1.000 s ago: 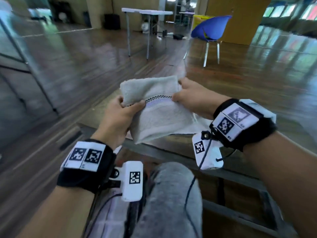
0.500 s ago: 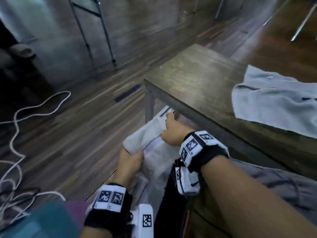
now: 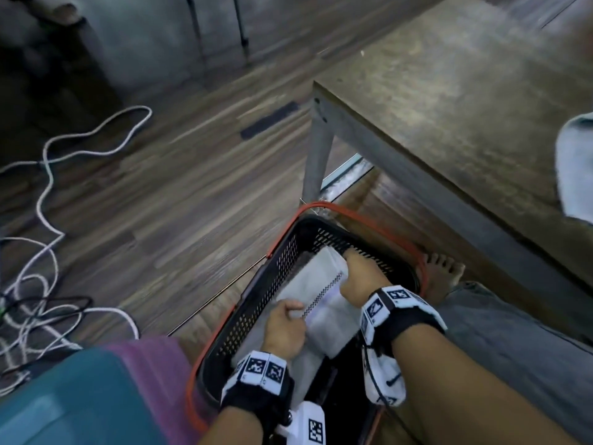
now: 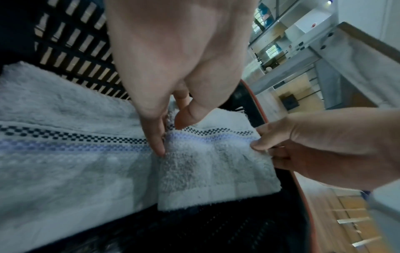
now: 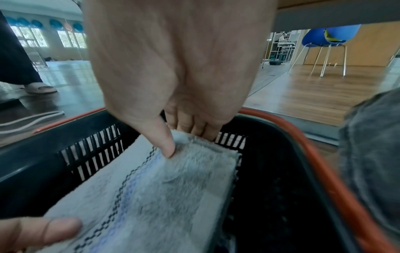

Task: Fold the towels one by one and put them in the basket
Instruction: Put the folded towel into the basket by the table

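Fingers (image 4: 159, 137) of the left hand (image 3: 284, 329) pinch the near end of the folded towel (image 3: 316, 295), while the right hand (image 3: 361, 273) grips its far end, thumb on top, holding it low inside the basket (image 3: 256, 303). Letting go unevenly could, I judge, make the fold spring open or slump against the basket wall; the slotted sides leave little room for the right knuckles. Another folded towel (image 4: 54, 171) already lies underneath. Just beyond stand a bare foot (image 3: 444, 268) and the surface (image 3: 449, 91), with one more towel (image 3: 576, 168) waiting on it. Loose cables (image 3: 48, 194) trail across the floor further left.
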### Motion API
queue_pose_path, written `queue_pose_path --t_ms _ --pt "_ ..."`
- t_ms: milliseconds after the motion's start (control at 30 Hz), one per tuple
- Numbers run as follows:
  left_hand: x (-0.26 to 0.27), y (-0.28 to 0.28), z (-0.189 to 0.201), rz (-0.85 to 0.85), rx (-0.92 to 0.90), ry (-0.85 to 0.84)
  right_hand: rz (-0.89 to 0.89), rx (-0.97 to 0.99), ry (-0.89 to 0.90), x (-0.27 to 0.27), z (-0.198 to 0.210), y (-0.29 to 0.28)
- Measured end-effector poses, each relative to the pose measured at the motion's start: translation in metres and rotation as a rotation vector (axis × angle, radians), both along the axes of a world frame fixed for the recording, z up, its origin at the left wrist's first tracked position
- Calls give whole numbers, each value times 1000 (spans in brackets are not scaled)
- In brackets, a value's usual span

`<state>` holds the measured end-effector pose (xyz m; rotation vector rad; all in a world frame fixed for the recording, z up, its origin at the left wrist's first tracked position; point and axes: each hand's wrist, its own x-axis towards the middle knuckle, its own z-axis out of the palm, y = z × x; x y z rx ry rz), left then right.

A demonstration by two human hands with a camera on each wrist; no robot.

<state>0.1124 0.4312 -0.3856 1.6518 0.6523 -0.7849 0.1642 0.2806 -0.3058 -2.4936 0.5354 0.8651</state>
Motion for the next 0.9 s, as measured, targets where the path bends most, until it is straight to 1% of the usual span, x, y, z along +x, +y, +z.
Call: queue_pose_path --t_ms 67,200,333,433,567,633,700,767,833,867,900 --pt "9 -1 -8 5 17 -18 9 14 -33 12 -5 1" --pt "18 -1 -27 31 24 47 58 -5 -68 15 -17 -4" --pt "21 -1 -38 55 81 55 9 46 48 -6 -32 -15" --pt "21 -4 -32 -7 173 7 -5 76 157 -23 -43 -18" --pt "21 -8 -25 -151 372 -132 15 141 202 -35 -49 -10" --pt "20 -8 -21 -282 445 -177 39 162 212 -36 -49 -4" --pt "20 -6 -19 -472 500 -195 70 182 222 -38 -48 2" --pt "21 -3 -19 -615 507 -182 143 172 283 -44 -51 6" --pt "26 -2 -17 -708 532 -152 189 138 343 -52 -54 9" --pt "29 -4 -15 -741 565 -155 190 133 363 -55 -57 9" --pt "34 -6 -13 -766 605 -192 206 127 370 -57 -58 8"
